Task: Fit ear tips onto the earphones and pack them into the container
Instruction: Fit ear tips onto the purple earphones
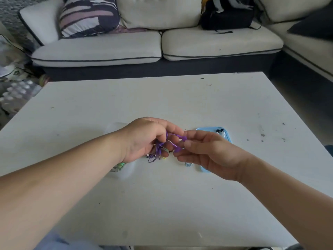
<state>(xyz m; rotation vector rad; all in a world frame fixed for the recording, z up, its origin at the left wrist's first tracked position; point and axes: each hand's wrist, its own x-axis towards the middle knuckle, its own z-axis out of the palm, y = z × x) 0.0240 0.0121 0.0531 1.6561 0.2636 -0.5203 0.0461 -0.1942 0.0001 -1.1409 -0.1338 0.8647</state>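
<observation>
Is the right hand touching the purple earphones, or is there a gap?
Touching. In the head view, the right hand pinches the purple earphones at one bud, no gap visible.

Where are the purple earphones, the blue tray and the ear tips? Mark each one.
purple earphones (159, 147), head view, on the bunched cable.
blue tray (207, 130), head view, on a bare part near its far rim.
ear tips (221, 132), head view, on the small cluster lying in the tray.
</observation>
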